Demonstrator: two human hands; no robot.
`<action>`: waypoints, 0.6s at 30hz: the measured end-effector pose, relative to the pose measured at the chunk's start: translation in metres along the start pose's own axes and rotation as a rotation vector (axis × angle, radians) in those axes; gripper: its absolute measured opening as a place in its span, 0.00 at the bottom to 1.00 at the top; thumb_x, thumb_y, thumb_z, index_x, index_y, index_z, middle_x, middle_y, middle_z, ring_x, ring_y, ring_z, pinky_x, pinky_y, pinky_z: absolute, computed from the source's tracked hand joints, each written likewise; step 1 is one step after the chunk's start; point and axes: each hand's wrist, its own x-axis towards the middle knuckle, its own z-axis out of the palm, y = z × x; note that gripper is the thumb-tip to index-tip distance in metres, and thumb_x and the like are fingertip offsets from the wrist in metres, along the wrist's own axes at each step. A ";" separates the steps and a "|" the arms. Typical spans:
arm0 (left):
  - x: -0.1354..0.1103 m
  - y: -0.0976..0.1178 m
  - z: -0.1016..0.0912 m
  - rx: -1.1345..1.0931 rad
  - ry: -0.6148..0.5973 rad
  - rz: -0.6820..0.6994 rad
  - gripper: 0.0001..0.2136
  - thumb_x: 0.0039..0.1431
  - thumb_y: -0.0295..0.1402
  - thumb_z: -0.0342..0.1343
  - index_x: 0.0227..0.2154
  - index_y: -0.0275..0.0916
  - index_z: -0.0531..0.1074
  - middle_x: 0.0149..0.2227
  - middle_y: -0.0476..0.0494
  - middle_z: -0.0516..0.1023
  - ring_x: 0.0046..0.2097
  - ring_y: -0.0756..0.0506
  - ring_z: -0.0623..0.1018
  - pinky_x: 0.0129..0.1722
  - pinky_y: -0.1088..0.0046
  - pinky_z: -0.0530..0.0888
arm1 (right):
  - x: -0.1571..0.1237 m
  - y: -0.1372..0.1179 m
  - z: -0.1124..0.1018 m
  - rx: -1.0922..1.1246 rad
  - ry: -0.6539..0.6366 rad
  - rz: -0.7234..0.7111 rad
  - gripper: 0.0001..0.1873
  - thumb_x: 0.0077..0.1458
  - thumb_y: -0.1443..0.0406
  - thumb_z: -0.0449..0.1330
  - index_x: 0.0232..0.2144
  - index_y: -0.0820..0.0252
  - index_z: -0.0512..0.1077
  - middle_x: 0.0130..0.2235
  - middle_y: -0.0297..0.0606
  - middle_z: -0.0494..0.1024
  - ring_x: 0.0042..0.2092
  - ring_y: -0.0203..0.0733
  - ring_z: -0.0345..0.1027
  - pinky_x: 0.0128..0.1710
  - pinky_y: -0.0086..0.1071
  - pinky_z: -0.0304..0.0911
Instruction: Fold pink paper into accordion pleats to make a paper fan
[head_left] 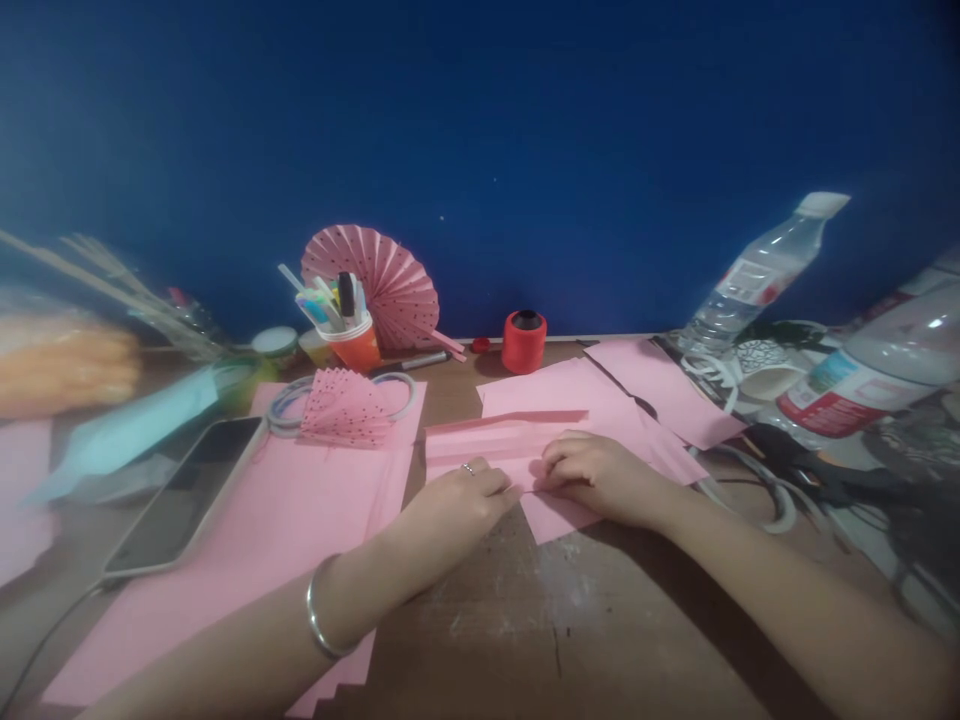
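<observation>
A pink sheet of paper [480, 448] with pleats folded across it lies in the middle of the table, its far strip standing up a little. My left hand [469, 505], with a ring and a bracelet, is closed on the sheet's near edge. Close beside it my right hand [592, 475] pinches the same edge with curled fingers. Both sets of fingertips are partly hidden. More pink sheets [540, 390] lie behind and under the right hand. To the left, a small pleated pink fan with dark dots [346, 408] rests on a large pink sheet [300, 500].
A phone [187, 490] lies at left, near tape rolls [289, 405]. Behind stand a cup of pens [352, 340], a large dotted paper fan [375, 280] and a red spool [523, 342]. Plastic bottles [772, 260], cables and scissors-like black handles [817, 470] crowd the right.
</observation>
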 end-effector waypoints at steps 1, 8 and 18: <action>0.000 0.001 0.000 0.019 -0.013 0.002 0.16 0.55 0.19 0.44 0.46 0.36 0.64 0.37 0.43 0.70 0.41 0.45 0.69 0.39 0.68 0.71 | 0.000 -0.001 0.000 -0.010 -0.004 -0.003 0.08 0.54 0.65 0.55 0.32 0.56 0.75 0.34 0.34 0.75 0.37 0.36 0.64 0.39 0.31 0.59; -0.005 0.007 -0.002 0.061 -0.068 -0.027 0.18 0.53 0.20 0.43 0.48 0.32 0.61 0.41 0.41 0.69 0.40 0.43 0.69 0.36 0.67 0.72 | 0.001 -0.015 0.004 -0.256 -0.008 -0.036 0.12 0.57 0.63 0.51 0.35 0.56 0.74 0.35 0.38 0.73 0.37 0.39 0.61 0.37 0.34 0.56; -0.006 0.009 -0.006 -0.004 -0.095 -0.063 0.24 0.48 0.15 0.41 0.51 0.34 0.58 0.47 0.40 0.67 0.46 0.42 0.67 0.38 0.69 0.73 | -0.016 0.012 -0.049 -0.235 -0.203 0.027 0.09 0.51 0.64 0.57 0.23 0.55 0.76 0.30 0.36 0.74 0.39 0.40 0.59 0.38 0.34 0.55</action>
